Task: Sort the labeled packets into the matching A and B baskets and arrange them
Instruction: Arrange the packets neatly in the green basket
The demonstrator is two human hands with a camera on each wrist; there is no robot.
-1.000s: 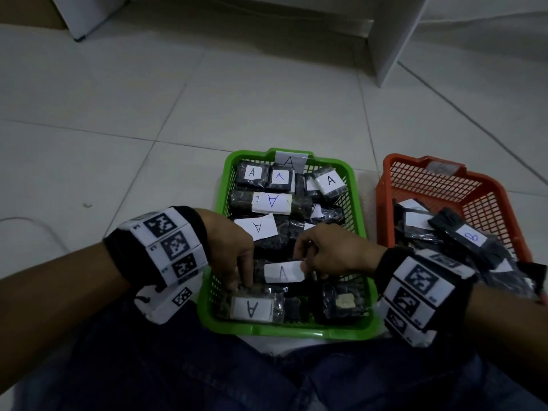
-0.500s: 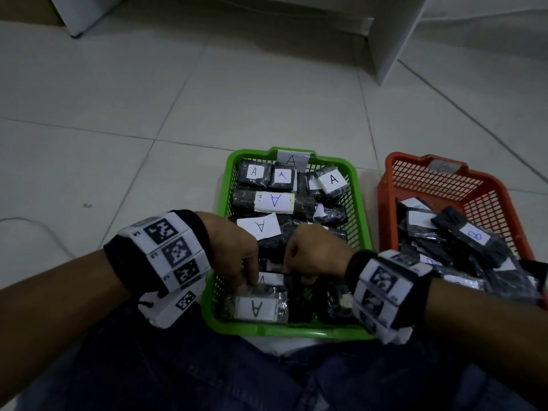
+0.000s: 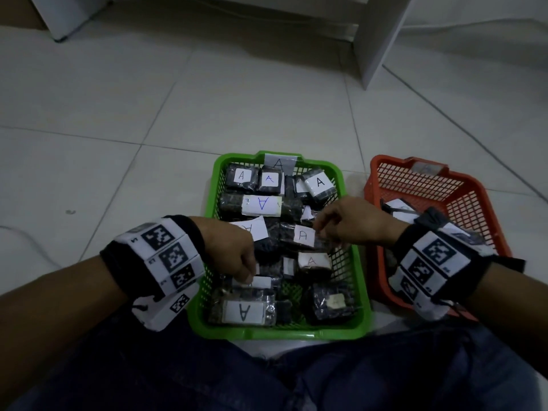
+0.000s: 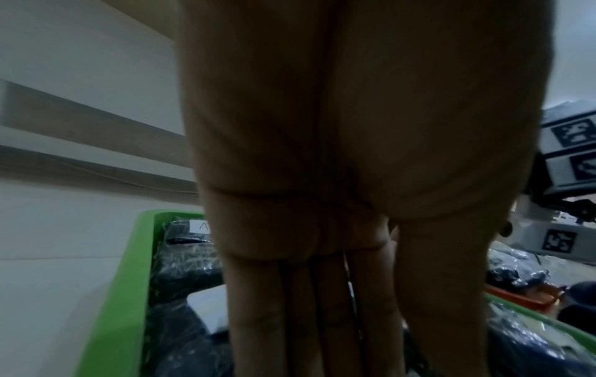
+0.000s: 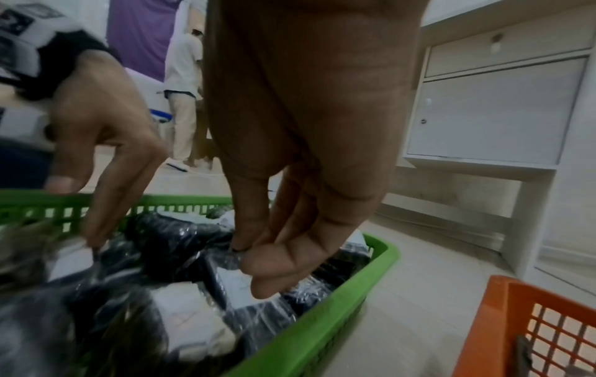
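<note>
head: high, looking down | wrists: close, along fingers | shared: green basket (image 3: 353,329)

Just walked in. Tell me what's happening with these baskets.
A person sitting on the tiled floor is arranging dark plastic-wrapped packets with white A labels inside the green plastic basket. The left hand reaches down onto a packet near the basket's front left, while the right hand pinches the plastic of an A-labelled packet in the middle. The orange plastic basket beside it holds more packets.

"A" on packet labels (image 3: 303,235) and green basket's tag (image 3: 279,163).
</note>
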